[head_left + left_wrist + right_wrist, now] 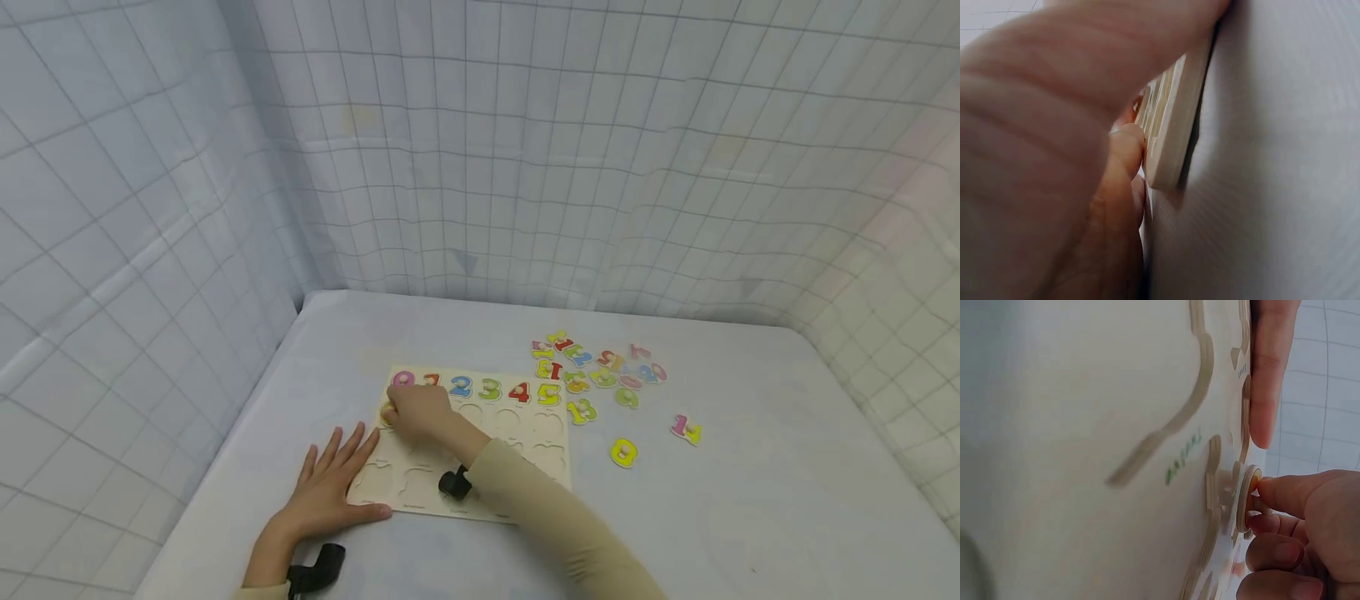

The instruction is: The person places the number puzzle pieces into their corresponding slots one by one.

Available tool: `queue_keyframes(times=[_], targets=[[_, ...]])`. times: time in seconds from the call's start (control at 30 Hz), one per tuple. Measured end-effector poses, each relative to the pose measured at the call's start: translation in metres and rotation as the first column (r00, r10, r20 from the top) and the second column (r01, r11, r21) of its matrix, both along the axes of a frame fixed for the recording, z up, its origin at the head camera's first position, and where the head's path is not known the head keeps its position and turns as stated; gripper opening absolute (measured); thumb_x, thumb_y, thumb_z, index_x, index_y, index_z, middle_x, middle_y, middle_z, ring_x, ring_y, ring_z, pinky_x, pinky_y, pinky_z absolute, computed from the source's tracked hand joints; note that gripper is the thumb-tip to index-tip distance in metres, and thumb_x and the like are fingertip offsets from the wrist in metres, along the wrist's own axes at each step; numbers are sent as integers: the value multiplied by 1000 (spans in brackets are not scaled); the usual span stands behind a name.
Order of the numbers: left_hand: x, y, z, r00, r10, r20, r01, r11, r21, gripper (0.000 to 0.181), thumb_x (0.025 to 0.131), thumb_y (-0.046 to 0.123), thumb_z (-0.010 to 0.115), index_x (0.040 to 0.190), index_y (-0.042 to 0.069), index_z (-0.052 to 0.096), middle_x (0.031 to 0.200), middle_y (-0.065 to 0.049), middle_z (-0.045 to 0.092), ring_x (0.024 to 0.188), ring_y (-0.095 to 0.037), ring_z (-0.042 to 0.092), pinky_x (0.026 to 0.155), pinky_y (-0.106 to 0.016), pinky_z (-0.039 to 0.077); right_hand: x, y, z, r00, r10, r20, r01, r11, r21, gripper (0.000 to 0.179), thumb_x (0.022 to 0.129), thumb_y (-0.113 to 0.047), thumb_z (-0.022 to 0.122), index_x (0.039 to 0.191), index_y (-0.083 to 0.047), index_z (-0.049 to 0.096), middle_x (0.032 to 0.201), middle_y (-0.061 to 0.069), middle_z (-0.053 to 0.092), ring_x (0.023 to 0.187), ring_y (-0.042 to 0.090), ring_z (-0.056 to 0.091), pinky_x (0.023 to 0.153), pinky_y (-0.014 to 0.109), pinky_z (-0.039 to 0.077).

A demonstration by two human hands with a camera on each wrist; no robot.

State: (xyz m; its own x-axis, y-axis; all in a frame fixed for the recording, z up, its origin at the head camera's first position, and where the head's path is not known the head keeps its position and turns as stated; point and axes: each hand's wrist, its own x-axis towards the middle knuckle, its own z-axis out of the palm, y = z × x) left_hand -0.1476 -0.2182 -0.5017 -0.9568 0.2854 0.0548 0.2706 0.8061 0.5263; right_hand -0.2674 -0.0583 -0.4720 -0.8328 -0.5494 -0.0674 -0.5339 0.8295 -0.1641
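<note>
A wooden number puzzle board [480, 506] lies on the table, its top row filled with coloured numbers from 0 to 5. My right hand [422, 412] pinches the knob of a yellow number piece [1246, 500] at the left end of the second row. Most of that piece is hidden, so its digit cannot be read. In the right wrist view it sits slightly proud of the board or tilted in its recess; I cannot tell which. With fingers spread, my left hand [322, 496] rests at the board's lower left corner, the thumb over the front edge.
Loose number pieces lie in a cluster [603, 377] right of the board's upper corner. A yellow piece [624, 452] and a pink-and-yellow 17 [686, 429] lie farther out on the white table [750, 517]. Gridded white cloth walls [525, 167] enclose the table.
</note>
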Motion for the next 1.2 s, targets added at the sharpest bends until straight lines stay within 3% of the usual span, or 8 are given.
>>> queue_keyframes(times=[0.37,0.63,1.0,1.2], targets=[[-3,1,-5,1000,1,-4,-1,1000,-10,105,68,65,71,150,13,31,155,-13,19,141,-41,3,106,-61,-5,-4,-8,-6,997,-74,-14,74,997,21,23,98,-40,49,88,-20,53,75,-4,59,71,14,60,61,35,46],[-4,2,-6,1000,0,2,0,1000,-13,105,68,65,71,150,12,31,155,-14,19,141,-41,3,106,-61,-5,-4,-6,-5,997,-74,-9,74,997,25,22,97,-40,50,89,-20,54,79,-3,62,77,15,63,61,35,47],[-3,2,-3,1000,-1,5,1,1000,-17,105,69,64,72,149,11,31,155,-15,20,141,-41,3,106,-61,-5,0,-12,-5,993,-70,-93,77,995,71,18,98,-35,49,93,-19,57,71,-1,61,66,17,61,54,32,44],[-4,2,-3,1000,-5,4,5,1000,-20,104,69,63,72,149,10,31,155,-16,19,141,-42,3,106,-62,-5,-2,-9,-5,995,-93,-44,95,994,59,22,96,-41,50,99,-21,60,81,-3,65,77,15,64,61,33,46]])
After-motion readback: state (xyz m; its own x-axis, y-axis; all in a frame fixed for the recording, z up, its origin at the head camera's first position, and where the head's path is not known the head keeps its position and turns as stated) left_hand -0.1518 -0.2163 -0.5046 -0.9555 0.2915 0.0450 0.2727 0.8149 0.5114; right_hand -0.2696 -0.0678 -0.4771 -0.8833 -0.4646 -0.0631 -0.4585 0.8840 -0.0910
